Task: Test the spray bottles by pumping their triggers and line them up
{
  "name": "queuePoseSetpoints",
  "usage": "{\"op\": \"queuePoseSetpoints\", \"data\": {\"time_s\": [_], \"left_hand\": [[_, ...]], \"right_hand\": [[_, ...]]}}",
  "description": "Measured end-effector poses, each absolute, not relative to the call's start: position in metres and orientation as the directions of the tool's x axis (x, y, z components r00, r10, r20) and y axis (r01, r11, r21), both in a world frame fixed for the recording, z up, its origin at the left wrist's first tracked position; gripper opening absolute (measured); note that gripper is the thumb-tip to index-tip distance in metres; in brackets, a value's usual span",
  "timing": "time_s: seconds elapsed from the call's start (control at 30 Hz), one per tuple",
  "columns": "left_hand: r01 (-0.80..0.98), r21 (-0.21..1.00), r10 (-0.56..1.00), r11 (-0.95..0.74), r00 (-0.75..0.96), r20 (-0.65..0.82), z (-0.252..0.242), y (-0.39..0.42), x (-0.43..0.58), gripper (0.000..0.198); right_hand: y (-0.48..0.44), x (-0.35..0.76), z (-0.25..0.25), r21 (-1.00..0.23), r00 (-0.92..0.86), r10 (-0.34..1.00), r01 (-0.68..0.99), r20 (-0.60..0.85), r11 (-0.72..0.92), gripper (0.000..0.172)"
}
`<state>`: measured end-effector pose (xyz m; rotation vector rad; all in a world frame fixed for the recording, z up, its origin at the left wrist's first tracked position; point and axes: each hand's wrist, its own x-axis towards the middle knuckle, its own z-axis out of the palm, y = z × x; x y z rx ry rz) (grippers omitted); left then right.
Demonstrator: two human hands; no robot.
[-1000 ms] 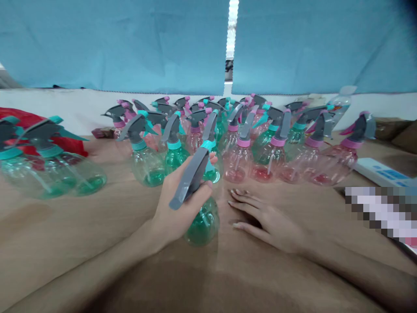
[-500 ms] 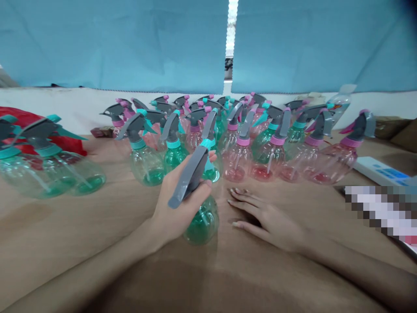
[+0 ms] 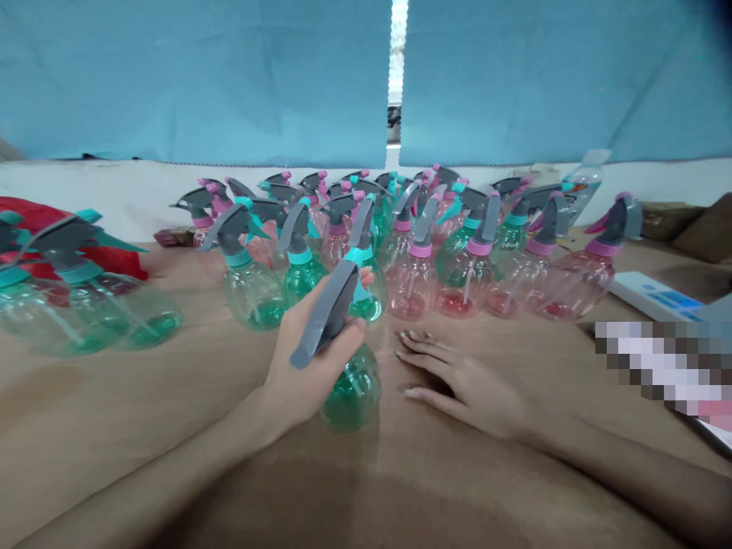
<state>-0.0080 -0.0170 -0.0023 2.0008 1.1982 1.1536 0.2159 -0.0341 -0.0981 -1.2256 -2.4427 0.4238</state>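
Observation:
My left hand (image 3: 306, 358) is wrapped round the neck of a green spray bottle (image 3: 353, 393) with a grey head and turquoise nozzle. The nozzle points away from me; fingers hide the collar and part of the trigger. Fingers spread, my right hand (image 3: 466, 381) rests palm down on the wooden table (image 3: 435, 488), just right of that bottle and holding nothing. Just beyond my hands stand a green spray bottle with a turquoise collar (image 3: 252, 293) and a pink spray bottle with a pink collar (image 3: 410, 286), both with a little liquid at the bottom.
Several more green and pink spray bottles crowd the back. Green bottles (image 3: 123, 305) stand at the left before a red bag (image 3: 129, 263). At the right lie a white device with a blue display (image 3: 657, 293) and a blurred-out flat object (image 3: 657, 366). A clear bottle (image 3: 586, 187) stands behind.
The whole view has shifted slightly, so everything sits a little further left. My left hand keeps its hold on the green spray bottle, and my right hand stays flat on the table.

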Motion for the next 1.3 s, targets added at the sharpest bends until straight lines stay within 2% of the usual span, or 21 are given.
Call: {"op": "queuePoseSetpoints", "data": {"time_s": [0.37, 0.73, 0.97, 1.3], "left_hand": [[0.412, 0.787, 0.888, -0.459, 0.241, 0.391, -0.003, -0.0149, -0.0082, 0.038], [0.398, 0.806, 0.898, -0.438, 0.246, 0.366, 0.0019, -0.0159, -0.0057, 0.039], [0.452, 0.783, 0.904, -0.426, 0.228, 0.36, 0.0054, -0.0198, -0.0038, 0.038], [0.394, 0.81, 0.894, -0.433, 0.304, 0.33, 0.0003, -0.0168, -0.0114, 0.037]], "right_hand": [[-0.0338, 0.2165, -0.0972, -0.408, -0.561, 0.81, 0.708, 0.171, 0.576, 0.059], [-0.0334, 0.2173, -0.0987, -0.431, -0.563, 0.795, 0.675, 0.225, 0.6, 0.057], [-0.0337, 0.2167, -0.0979, -0.428, -0.562, 0.797, 0.678, 0.221, 0.597, 0.057], [-0.0348, 0.2159, -0.0968, -0.413, -0.553, 0.803, 0.693, 0.222, 0.591, 0.056]]}}
